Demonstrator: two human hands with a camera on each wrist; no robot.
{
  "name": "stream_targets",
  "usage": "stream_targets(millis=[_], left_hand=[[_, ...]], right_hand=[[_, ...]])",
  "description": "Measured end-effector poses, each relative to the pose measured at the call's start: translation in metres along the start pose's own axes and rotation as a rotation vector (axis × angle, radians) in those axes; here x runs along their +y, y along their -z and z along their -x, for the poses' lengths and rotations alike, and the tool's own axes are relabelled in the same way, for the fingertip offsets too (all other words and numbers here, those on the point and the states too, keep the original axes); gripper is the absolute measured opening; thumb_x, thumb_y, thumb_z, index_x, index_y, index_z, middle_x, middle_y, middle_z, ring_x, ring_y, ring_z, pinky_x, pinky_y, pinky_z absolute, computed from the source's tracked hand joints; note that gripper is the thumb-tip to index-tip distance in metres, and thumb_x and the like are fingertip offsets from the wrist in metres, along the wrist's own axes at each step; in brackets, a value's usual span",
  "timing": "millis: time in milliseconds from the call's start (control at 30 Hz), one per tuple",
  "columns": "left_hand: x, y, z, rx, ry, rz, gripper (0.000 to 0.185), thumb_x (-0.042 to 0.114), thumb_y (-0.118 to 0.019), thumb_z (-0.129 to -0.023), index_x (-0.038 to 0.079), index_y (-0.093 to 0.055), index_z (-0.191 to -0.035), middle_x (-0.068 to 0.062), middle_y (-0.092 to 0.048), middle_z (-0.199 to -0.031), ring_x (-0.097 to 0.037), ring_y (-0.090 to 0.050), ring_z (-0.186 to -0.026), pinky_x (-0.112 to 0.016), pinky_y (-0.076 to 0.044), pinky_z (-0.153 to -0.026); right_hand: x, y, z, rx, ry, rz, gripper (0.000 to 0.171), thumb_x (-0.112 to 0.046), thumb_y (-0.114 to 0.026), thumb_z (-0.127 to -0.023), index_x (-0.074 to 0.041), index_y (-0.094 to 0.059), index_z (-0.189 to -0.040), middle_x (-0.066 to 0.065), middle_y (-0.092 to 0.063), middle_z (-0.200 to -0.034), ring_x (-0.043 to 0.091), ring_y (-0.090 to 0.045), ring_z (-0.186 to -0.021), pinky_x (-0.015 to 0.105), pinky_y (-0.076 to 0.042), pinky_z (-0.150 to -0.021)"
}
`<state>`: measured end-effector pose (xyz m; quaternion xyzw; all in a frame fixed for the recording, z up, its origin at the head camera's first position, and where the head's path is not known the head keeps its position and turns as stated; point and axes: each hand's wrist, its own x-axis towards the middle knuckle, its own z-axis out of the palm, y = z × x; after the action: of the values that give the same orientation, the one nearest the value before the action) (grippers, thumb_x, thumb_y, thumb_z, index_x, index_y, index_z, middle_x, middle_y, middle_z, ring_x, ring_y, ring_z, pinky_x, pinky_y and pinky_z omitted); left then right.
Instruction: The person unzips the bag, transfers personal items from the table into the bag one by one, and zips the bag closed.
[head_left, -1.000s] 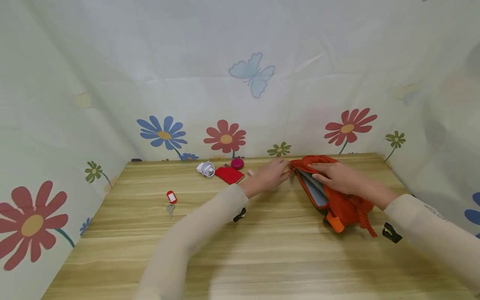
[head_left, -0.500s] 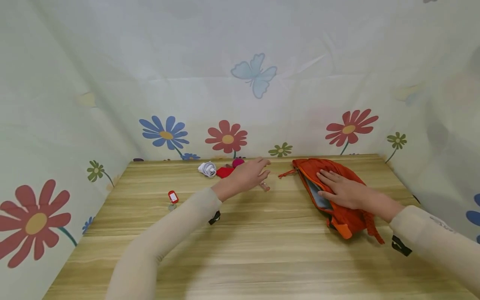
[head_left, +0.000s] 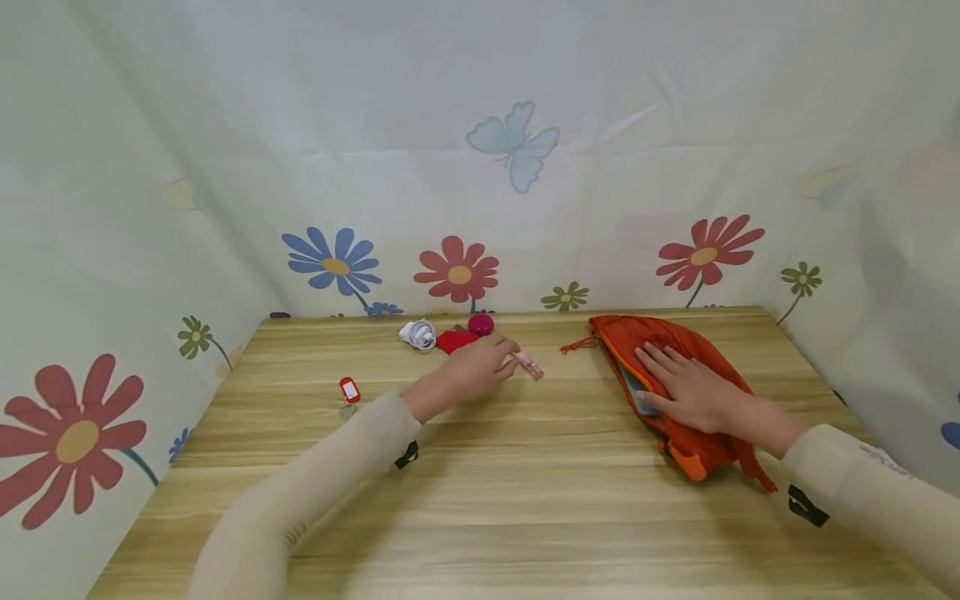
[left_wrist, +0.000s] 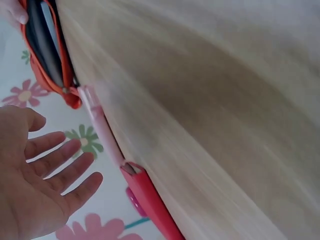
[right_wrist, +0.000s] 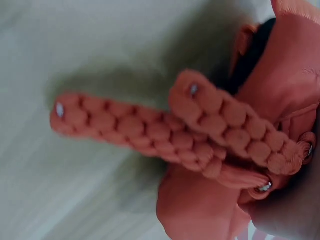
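Observation:
An orange zip bag (head_left: 678,333) lies on the right of the table, its zipped mouth partly open on a grey lining. My right hand (head_left: 693,392) rests flat on top with its fingers spread. Two braided orange straps (right_wrist: 125,122) of the bag fill the right wrist view; the right fingers are out of sight there. My left hand (head_left: 468,367) hovers left of the bag, near a slim pink tube (head_left: 529,367). In the left wrist view, that hand's loosely bent fingers (left_wrist: 75,150) hold nothing, apart from the tube.
Behind the left hand lie a red flat case (head_left: 452,340) and a round magenta item (head_left: 481,324). A white charger with coiled cable (head_left: 418,335) is beside them. Farther left, a red key tag (head_left: 349,389) lies on the wooden table (head_left: 480,500). A flowered cloth hangs behind.
My left hand has left the bag's zipper cord and moved left, to the pink tube. The right hand has shifted back slightly and lies flatter. The bag's mouth looks narrower.

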<state>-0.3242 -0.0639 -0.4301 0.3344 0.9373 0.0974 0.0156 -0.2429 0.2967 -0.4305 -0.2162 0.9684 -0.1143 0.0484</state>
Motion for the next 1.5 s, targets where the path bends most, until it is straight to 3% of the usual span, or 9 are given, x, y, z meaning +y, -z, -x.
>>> stream_targets(millis=[200, 333, 433, 667, 833, 1000, 1167, 1233, 1500], left_hand=[[0.019, 0.001, -0.002, 0.011, -0.049, 0.016, 0.037, 0.03, -0.057, -0.105, 0.01, -0.061, -0.136, -0.007, -0.061, -0.134, -0.021, -0.058, -0.122, -0.036, -0.051, -0.103], [0.033, 0.003, -0.011, 0.013, -0.055, 0.001, 0.038, 0.032, -0.054, -0.106, 0.011, -0.06, -0.137, -0.004, -0.062, -0.132, -0.019, -0.061, -0.117, -0.034, -0.052, -0.102], [0.046, 0.001, -0.022, 0.014, -0.052, -0.003, 0.039, 0.033, -0.051, -0.107, 0.012, -0.06, -0.138, -0.003, -0.063, -0.133, -0.018, -0.062, -0.117, -0.037, -0.05, -0.104], [0.078, -0.014, -0.056, 0.021, -0.034, 0.01, 0.04, 0.03, -0.05, -0.108, 0.006, -0.06, -0.137, -0.006, -0.065, -0.128, -0.019, -0.063, -0.116, -0.035, -0.052, -0.099], [0.09, -0.022, -0.072, 0.045, -0.023, 0.045, 0.039, 0.03, -0.048, -0.107, 0.008, -0.06, -0.138, -0.004, -0.065, -0.128, -0.017, -0.063, -0.115, -0.033, -0.054, -0.095], [0.095, -0.021, -0.08, 0.044, 0.0, 0.074, 0.039, 0.029, -0.047, -0.108, 0.008, -0.058, -0.139, -0.004, -0.063, -0.13, -0.017, -0.061, -0.117, -0.034, -0.053, -0.097], [0.091, -0.023, -0.089, 0.029, 0.041, 0.067, 0.03, 0.027, -0.048, -0.108, 0.007, -0.062, -0.125, -0.003, -0.064, -0.111, -0.015, -0.061, -0.09, -0.029, -0.054, -0.075], [0.089, -0.025, -0.095, 0.033, 0.052, 0.058, 0.027, 0.026, -0.049, -0.108, 0.008, -0.062, -0.124, -0.003, -0.064, -0.111, -0.015, -0.06, -0.089, -0.027, -0.053, -0.071], [0.08, -0.032, -0.114, 0.035, 0.055, -0.031, 0.025, 0.022, -0.055, -0.106, 0.006, -0.066, -0.123, -0.008, -0.067, -0.116, -0.019, -0.063, -0.103, -0.029, -0.053, -0.085]], right_hand=[[-0.001, 0.0, -0.004, 0.03, -0.004, 0.054, 0.078, -0.054, -0.05, -0.103, -0.003, -0.031, -0.159, 0.025, -0.027, -0.163, 0.053, -0.022, -0.147, 0.071, -0.02, -0.114], [-0.002, 0.021, -0.019, 0.151, 0.102, 0.121, 0.056, -0.035, -0.056, -0.104, 0.002, -0.052, -0.146, 0.028, -0.049, -0.147, 0.05, -0.043, -0.135, 0.066, -0.035, -0.109], [-0.001, 0.036, -0.034, 0.225, 0.187, 0.163, 0.047, -0.021, -0.062, -0.101, 0.004, -0.056, -0.141, 0.029, -0.053, -0.141, 0.047, -0.048, -0.13, 0.061, -0.04, -0.108], [0.008, 0.041, -0.055, -0.021, 0.186, 0.254, 0.067, -0.04, -0.062, -0.101, -0.009, -0.04, -0.156, 0.021, -0.035, -0.16, 0.05, -0.023, -0.148, 0.064, -0.033, -0.113], [0.022, 0.033, -0.055, -0.074, 0.113, 0.212, 0.072, -0.051, -0.057, -0.101, -0.013, -0.037, -0.159, 0.021, -0.028, -0.164, 0.052, -0.02, -0.148, 0.067, -0.033, -0.111], [0.037, 0.024, -0.052, -0.06, 0.079, 0.108, 0.075, -0.053, -0.052, -0.103, -0.011, -0.029, -0.161, 0.023, -0.019, -0.166, 0.05, -0.014, -0.15, 0.068, -0.024, -0.115], [0.044, 0.017, -0.051, -0.048, 0.068, 0.064, 0.075, -0.052, -0.049, -0.104, -0.011, -0.027, -0.162, 0.023, -0.015, -0.167, 0.051, -0.01, -0.151, 0.068, -0.019, -0.117], [0.044, 0.016, -0.051, -0.051, 0.061, 0.071, 0.075, -0.054, -0.047, -0.104, -0.011, -0.027, -0.162, 0.022, -0.015, -0.167, 0.052, -0.01, -0.15, 0.069, -0.019, -0.116], [0.03, 0.02, -0.057, -0.047, 0.068, 0.137, 0.072, -0.048, -0.052, -0.104, -0.004, -0.034, -0.158, 0.028, -0.023, -0.163, 0.055, -0.017, -0.148, 0.067, -0.023, -0.116]])
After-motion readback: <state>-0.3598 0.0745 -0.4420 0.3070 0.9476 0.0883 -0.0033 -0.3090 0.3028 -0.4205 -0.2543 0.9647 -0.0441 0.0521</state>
